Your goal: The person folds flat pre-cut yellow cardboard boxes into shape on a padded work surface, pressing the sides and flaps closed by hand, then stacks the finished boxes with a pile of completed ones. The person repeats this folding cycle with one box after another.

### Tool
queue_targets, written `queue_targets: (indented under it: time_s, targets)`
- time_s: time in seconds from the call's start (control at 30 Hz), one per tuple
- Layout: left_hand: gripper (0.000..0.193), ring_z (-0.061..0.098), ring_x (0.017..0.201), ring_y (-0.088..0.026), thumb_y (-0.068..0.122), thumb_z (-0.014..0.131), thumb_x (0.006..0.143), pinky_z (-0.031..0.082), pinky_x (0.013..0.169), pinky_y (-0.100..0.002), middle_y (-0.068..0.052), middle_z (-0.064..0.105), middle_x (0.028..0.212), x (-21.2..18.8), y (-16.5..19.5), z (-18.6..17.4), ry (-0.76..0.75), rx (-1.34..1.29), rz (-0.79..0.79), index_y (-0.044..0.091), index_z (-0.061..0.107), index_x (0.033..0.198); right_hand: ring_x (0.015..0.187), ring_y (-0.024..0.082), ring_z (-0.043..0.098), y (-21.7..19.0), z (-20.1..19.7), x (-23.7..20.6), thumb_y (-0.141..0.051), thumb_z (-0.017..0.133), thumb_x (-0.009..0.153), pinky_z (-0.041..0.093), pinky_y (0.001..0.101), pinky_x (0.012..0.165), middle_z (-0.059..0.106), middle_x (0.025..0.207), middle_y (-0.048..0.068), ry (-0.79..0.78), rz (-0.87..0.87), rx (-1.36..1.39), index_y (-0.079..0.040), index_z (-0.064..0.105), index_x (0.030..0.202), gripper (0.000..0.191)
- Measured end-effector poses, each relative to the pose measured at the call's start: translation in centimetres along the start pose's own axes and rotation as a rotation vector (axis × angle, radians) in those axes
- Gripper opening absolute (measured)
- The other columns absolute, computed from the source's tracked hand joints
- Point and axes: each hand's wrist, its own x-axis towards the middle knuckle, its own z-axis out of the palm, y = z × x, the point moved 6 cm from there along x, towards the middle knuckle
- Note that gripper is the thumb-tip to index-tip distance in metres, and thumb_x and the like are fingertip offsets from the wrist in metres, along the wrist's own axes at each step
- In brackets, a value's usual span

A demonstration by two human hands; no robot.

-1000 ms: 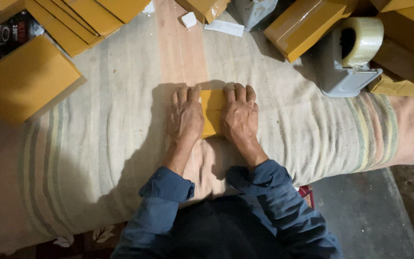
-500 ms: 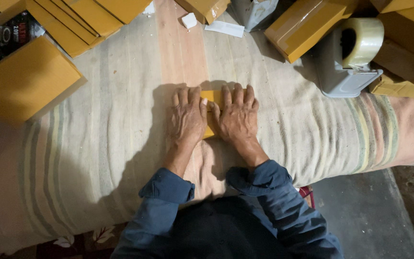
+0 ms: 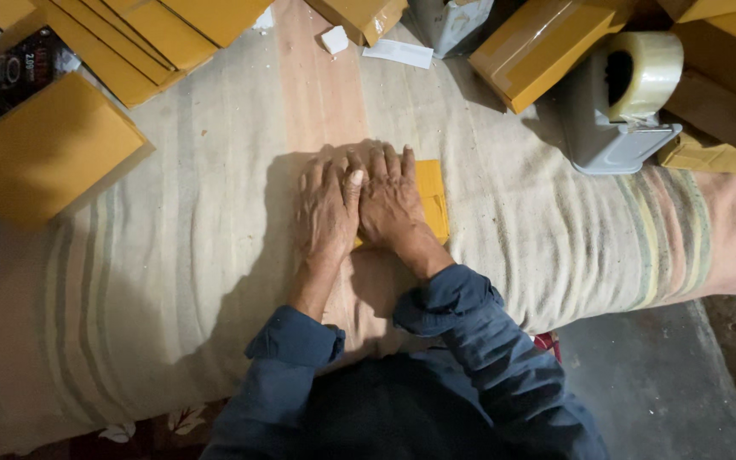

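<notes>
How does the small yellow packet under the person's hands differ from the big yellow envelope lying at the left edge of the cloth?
The small packet is mostly covered by the left hand and right hand; the big envelope lies untouched. The small packet looks much smaller than the big envelope. The small packet sits square to the person, the big envelope askew. Both are flat, yellow-brown, on the striped cloth.

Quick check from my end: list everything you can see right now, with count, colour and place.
small parcel: one, yellow, mid cloth, under both hands
striped cloth: one, beige, covers the work surface
flat envelopes: several, yellow, top left
boxes: several, yellow-brown, along the top and right
tape dispenser: one, grey with a clear roll, top right
paper slip: one, white, top centre
left hand: flat on the parcel
right hand: flat on the parcel, beside the left
sleeves: two, dark blue, bottom
</notes>
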Motion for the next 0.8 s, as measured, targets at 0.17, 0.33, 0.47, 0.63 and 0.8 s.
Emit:
queue_targets:
  time_s: [0.17,0.33,0.47,0.63,0.8]
  targets:
    - [0.060,0.042,0.137,-0.043,0.051,0.040,0.108,0.039,0.111,-0.054,-0.020,0.049,0.151,0.2,0.2,0.5,-0.019,-0.022,0.006,0.003,0.058,0.138,0.146,0.047,0.028,0.6,-0.7,0.1,-0.037,0.044,0.094,0.010,0.0619,0.120,0.039,0.154,0.028,-0.032,0.056,0.044,-0.009,0.038,0.157,0.069]
    - [0.063,0.041,0.140,-0.045,0.056,0.042,0.106,0.038,0.112,-0.055,-0.022,0.050,0.146,-0.4,0.7,0.2,-0.006,-0.029,0.070,0.005,0.057,0.140,0.148,0.046,0.028,2.9,-1.9,-1.3,-0.040,0.041,0.100,0.010,0.0591,0.123,0.041,0.154,0.028,-0.007,0.166,0.084,-0.008,0.040,0.155,0.064]
    - [0.068,0.042,0.142,-0.042,0.061,0.038,0.103,0.036,0.115,-0.056,-0.020,0.052,0.147,-0.4,0.0,0.5,-0.039,-0.096,0.031,0.010,0.054,0.145,0.149,0.048,0.025,4.0,-2.1,-2.2,-0.043,0.036,0.104,0.008,0.0618,0.121,0.040,0.155,0.028,0.009,0.215,0.056,-0.009,0.040,0.154,0.061]
    - [0.082,0.033,0.151,-0.044,0.070,0.030,0.104,0.029,0.122,-0.057,-0.023,0.046,0.157,-0.5,-0.3,0.3,0.060,-0.175,0.093,0.009,0.042,0.157,0.149,0.049,0.016,2.7,-0.4,-0.7,-0.050,0.039,0.102,0.004,0.0644,0.120,0.033,0.155,0.031,-0.090,0.219,-0.062,-0.006,0.031,0.158,0.071]
    - [0.084,0.034,0.151,-0.043,0.072,0.029,0.104,0.028,0.123,-0.054,-0.024,0.044,0.158,-0.7,-0.3,-0.3,0.068,-0.156,0.129,0.009,0.040,0.158,0.151,0.047,0.016,-1.6,1.8,1.4,-0.057,0.057,0.084,0.005,0.0645,0.119,0.030,0.161,0.029,-0.120,0.024,-0.234,-0.007,0.031,0.156,0.092]
